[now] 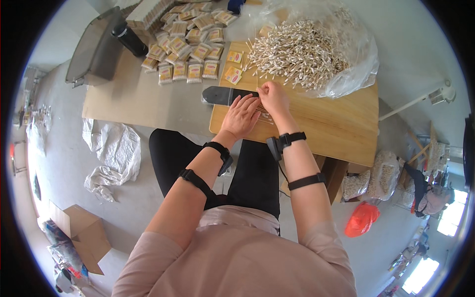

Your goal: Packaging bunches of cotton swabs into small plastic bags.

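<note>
Grey floor below, a cardboard box (pixel 81 232) lower left; up on the wooden table (pixel 341 123) the left hand (pixel 241 116) lies flat, fingers spread over a small row of cotton swabs (pixel 265 117); the right hand (pixel 273 96) pinches some; beyond, the swab heap (pixel 297 52) on clear plastic, filled packets (pixel 190 49) left.

We see the left hand (pixel 241 116) lying flat on a row of cotton swabs (pixel 264 117) on the wooden table (pixel 336 123). The right hand (pixel 273 97) pinches swabs beside the large swab pile (pixel 297 52).

Matt wooden table (pixel 336 123), glossy plastic bag (pixel 358 64) — crinkled
</note>
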The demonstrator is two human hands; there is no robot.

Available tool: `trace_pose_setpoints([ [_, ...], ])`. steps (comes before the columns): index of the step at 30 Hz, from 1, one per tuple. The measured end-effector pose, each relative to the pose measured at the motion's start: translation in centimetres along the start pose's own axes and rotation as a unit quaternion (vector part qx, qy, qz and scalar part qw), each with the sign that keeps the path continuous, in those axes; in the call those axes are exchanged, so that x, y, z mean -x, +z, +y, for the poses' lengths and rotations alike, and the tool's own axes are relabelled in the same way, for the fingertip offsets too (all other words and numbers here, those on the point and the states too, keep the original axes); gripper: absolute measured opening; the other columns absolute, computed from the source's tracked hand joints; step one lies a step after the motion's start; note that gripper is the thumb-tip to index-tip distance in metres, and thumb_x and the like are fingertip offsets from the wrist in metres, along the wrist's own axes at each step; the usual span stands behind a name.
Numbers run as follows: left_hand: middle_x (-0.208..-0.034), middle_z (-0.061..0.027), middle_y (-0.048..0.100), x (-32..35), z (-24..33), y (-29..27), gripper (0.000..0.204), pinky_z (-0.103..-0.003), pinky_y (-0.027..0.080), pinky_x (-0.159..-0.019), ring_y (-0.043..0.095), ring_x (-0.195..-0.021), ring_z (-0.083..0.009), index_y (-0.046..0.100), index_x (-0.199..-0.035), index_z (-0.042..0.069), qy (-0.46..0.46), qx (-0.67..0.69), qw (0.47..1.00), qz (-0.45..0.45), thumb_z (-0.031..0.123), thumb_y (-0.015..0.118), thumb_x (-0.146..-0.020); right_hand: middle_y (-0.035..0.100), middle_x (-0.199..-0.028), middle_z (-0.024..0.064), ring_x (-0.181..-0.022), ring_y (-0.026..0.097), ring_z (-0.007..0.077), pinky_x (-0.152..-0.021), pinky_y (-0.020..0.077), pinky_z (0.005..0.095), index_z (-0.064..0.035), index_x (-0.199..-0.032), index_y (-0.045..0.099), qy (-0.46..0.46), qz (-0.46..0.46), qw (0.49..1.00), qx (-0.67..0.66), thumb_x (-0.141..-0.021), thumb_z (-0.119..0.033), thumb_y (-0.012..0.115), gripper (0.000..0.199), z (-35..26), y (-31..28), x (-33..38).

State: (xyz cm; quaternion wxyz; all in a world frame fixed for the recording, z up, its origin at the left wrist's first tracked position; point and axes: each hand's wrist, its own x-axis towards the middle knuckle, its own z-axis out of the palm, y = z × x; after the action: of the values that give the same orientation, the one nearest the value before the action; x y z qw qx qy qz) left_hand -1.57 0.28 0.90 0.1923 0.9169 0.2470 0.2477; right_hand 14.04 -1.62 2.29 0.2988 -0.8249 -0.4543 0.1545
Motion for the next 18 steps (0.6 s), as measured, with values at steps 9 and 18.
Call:
trace_pose_setpoints([
  [9,-0.120,-0.0137,0.056,0.2,-0.7,0.5,0.031,-0.042,0.036,-0.107,0.051,-0.117,-0.0320,0.055,-0.114,0.004,-0.039,0.099,0.994,0.033,0.019,0.059,-0.087,0.063,-0.090,0.0130,-0.082,0.064,0.0329,-0.070,0.0518,0.0443,-0.0084,-0.086,0.061,-0.032,0.012,0.995,0.096,-0.082,-0.018,0.064,0.010,2.0,-0.1,0.4],
  [18,-0.121,-0.0116,0.057,-0.1,-0.3,-0.2,0.033,-0.042,0.035,-0.108,0.050,-0.120,-0.0290,0.055,-0.119,0.005,-0.008,0.041,0.998,0.035,0.019,0.058,-0.089,0.064,-0.092,0.0146,-0.082,0.065,0.0338,-0.071,0.0519,0.0428,-0.0061,-0.086,0.061,0.047,-0.072,0.995,-0.047,-0.081,-0.026,0.069,0.022,0.7,-1.2,-1.1],
])
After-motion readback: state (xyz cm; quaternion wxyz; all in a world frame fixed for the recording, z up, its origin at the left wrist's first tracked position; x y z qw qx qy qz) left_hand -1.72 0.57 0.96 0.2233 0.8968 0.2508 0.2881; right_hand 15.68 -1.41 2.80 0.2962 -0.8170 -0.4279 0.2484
